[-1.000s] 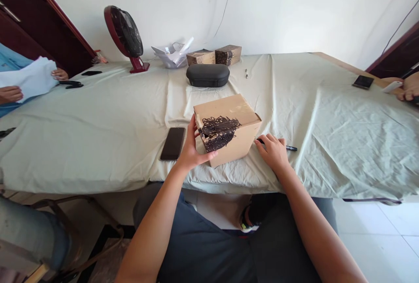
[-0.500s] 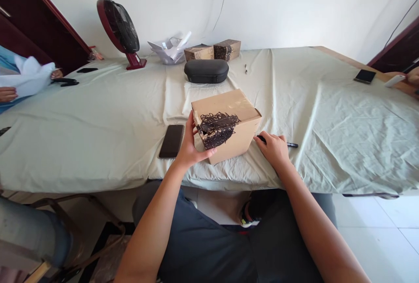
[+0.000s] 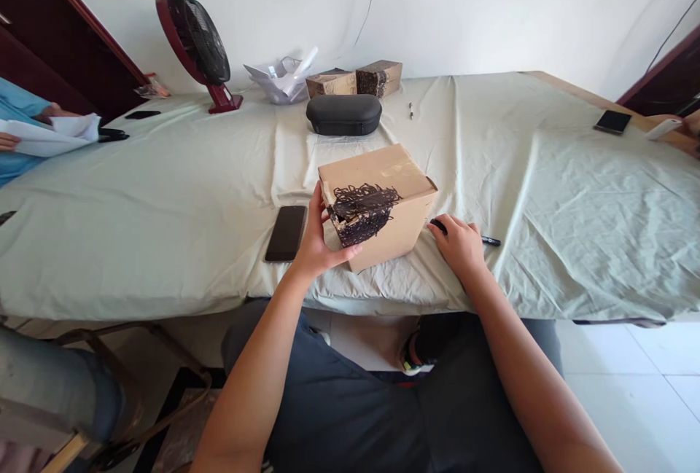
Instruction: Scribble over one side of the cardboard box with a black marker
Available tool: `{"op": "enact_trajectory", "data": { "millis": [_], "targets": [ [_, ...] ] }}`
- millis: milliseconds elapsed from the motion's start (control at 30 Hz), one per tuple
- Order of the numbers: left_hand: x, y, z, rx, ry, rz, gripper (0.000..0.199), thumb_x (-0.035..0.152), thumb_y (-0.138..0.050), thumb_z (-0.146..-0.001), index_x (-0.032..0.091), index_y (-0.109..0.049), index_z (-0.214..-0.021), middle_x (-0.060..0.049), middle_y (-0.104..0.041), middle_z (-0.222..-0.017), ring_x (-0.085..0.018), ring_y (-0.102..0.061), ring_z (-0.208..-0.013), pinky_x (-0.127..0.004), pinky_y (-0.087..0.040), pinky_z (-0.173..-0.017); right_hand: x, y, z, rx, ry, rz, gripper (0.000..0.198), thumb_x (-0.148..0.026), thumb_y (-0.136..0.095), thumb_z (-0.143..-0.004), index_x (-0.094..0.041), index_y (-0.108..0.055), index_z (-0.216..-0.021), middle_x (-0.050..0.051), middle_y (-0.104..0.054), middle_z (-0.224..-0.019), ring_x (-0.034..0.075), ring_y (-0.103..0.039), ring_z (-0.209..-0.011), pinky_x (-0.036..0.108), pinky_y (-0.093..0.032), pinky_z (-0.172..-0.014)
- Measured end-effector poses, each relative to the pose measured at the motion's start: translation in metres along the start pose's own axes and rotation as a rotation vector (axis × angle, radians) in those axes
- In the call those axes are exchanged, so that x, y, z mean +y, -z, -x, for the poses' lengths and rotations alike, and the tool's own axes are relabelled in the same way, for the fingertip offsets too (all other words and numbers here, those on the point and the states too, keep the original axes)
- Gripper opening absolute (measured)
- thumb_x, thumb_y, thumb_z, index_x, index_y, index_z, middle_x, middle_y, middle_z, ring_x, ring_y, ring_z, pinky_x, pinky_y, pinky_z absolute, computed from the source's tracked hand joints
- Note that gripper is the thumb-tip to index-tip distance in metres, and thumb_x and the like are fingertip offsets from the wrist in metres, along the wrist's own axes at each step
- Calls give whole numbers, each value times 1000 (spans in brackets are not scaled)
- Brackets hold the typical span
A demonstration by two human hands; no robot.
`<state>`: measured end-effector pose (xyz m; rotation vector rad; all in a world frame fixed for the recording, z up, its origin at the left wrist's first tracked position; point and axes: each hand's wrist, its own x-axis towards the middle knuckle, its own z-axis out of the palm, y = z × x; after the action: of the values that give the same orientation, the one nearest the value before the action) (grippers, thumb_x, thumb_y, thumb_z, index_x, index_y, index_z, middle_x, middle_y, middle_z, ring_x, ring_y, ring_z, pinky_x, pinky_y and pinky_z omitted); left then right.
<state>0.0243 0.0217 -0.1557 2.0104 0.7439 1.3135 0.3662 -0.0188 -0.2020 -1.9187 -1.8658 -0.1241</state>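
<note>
A brown cardboard box [image 3: 413, 221] stands tilted near the table's front edge. Dense black scribble [image 3: 365, 205] covers its left front corner, across the top and the side. My left hand [image 3: 322, 243] grips that corner, thumb on the front face and fingers on the left side. To the right of the box, my right hand [image 3: 459, 243] rests low on the cloth with its fingers curled over a black marker [image 3: 491, 241]. One end of the marker sticks out past the hand on the right, and a black part shows by the fingertips. A dark phone [image 3: 286, 233] lies beside my left hand.
Behind the box sits a black zip case [image 3: 344, 116]. Further back are two scribbled boxes [image 3: 379, 79], a clear basket [image 3: 281, 87] with papers and a red fan [image 3: 200, 43]. Another person's hands hold white paper [image 3: 52, 136] at left. Another phone [image 3: 612, 122] lies at right.
The view has tilted slightly. My hands and the box hold nearly the same pose. At left, the other person's white paper has been lowered and flattened.
</note>
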Motion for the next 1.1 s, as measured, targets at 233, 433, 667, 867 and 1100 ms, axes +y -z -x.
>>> {"op": "enact_trajectory", "data": {
  "millis": [233, 433, 667, 867, 1100],
  "targets": [
    [-2, 0, 0, 9, -40, 1, 130, 66, -93, -77, 33, -9, -171, -20, -44, -158, -40, -55, -141, -54, -52, -114, -1, 0, 1, -33, 56, -15, 39, -30, -40, -107, -20, -68, -133, 12, -73, -106, 31, -69, -102, 41, -37, -88],
    [-1, 1, 0, 2, -14, -5, 133, 69, -92, -76, 32, -7, -171, -21, -44, -159, -41, -54, -142, -56, -51, -116, -3, 2, 3, 39, 3, -8, 28, -32, -45, -102, -18, -65, -115, 14, -74, -114, 31, -68, -104, 42, -35, -90],
    [-3, 1, 0, 6, -27, -6, 134, 71, -91, -76, 34, -6, -172, -21, -36, -166, -43, -49, -147, -57, -46, -121, -2, 2, 2, -22, -3, -30, 33, -45, -52, -101, -22, -49, -77, 5, -71, -80, 24, -66, -85, 39, -34, -85],
    [-2, 2, 0, 0, -38, -32, 133, 69, -91, -77, 32, -6, -172, -20, -40, -164, -41, -47, -150, -53, -49, -119, -3, 1, 1, -11, 19, 45, 19, -28, -47, -100, -21, -62, -91, 9, -73, -93, 29, -63, -91, 40, -38, -81],
    [-2, 2, 0, 2, -52, -18, 131, 65, -91, -79, 31, -5, -172, -20, -35, -168, -40, -47, -150, -50, -51, -118, 0, -2, 3, -36, -9, 44, 36, -33, -42, -103, -17, -71, -118, 21, -65, -123, 43, -53, -117, 57, -48, -94]
  ]
}}
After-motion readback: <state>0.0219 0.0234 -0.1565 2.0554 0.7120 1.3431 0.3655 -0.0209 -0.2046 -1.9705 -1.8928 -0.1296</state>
